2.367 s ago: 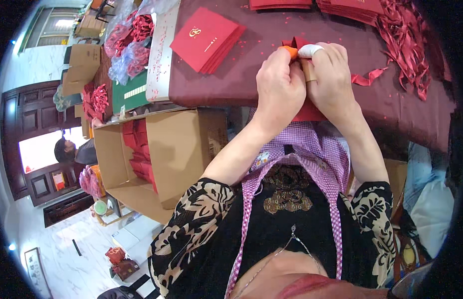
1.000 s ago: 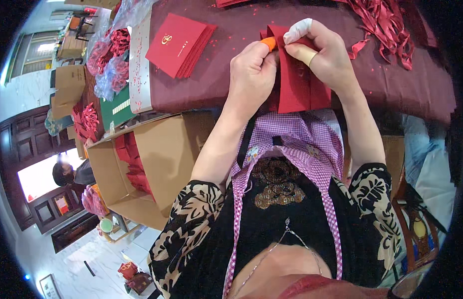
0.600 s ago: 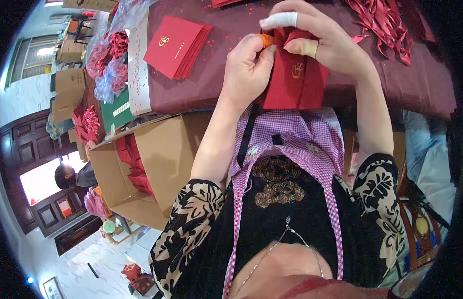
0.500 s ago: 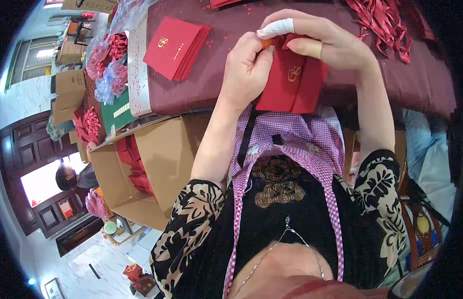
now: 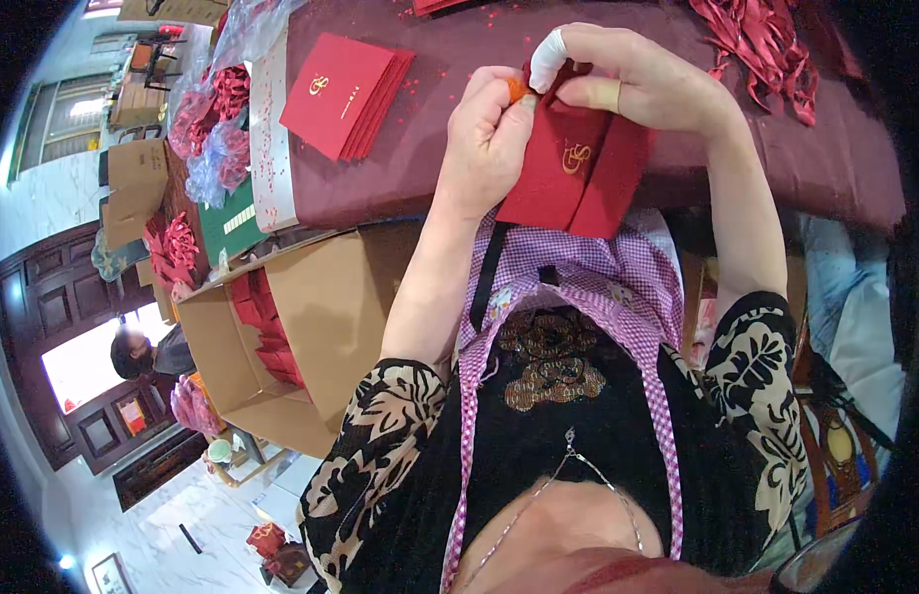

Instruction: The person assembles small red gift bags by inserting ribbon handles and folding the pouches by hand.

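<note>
Red folded card [image 5: 568, 168] was held over the near edge of the maroon table [image 5: 677, 59], lower and more opened than 0.5 s ago. Left hand [image 5: 489, 139] pinched its top corner, right hand [image 5: 637, 84] pinched the top edge; card stack [image 5: 345, 89] left of it, cardboard box [image 5: 271, 337] below-left

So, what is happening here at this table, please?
A person in a checked apron holds a red folded card in both hands above the edge of a dark red table. The left hand pinches its top with an orange-capped fingertip; the right hand, with a white-wrapped finger, grips it from the other side. A stack of similar red cards lies on the table to the left, and an open cardboard box stands beside the table.
</note>
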Demonstrator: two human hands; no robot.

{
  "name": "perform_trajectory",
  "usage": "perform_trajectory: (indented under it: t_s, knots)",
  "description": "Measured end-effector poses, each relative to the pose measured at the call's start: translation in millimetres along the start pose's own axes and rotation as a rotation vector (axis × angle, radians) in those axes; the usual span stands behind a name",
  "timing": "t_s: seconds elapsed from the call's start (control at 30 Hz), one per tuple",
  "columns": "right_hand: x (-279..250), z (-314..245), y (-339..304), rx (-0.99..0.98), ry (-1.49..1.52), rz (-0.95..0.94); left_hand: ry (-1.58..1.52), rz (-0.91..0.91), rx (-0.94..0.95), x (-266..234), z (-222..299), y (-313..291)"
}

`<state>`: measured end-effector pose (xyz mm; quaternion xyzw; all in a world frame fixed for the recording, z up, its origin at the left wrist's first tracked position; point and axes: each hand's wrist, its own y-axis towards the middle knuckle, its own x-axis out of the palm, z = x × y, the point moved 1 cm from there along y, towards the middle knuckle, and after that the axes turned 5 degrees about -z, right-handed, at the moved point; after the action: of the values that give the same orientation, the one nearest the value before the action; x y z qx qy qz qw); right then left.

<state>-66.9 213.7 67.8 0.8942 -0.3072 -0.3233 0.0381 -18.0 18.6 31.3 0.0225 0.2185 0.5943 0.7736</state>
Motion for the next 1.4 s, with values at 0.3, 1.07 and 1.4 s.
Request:
perform_trajectory:
  t_s: [0.3, 1.07, 1.4]
  knots:
    - [-2, -2, -7, 0.117, 0.045, -0.005, -0.392, 0.324, -0.210, -28, -1, 7]
    - [-17, 30, -13, 0.187, 0.016, 0.242, 0.619, -0.120, -0.041, -22, -11, -1]
    - [-45, 52, -108, 0.484, -0.209, 0.543, 0.473, -0.157, -0.363, -31, -14, -6]
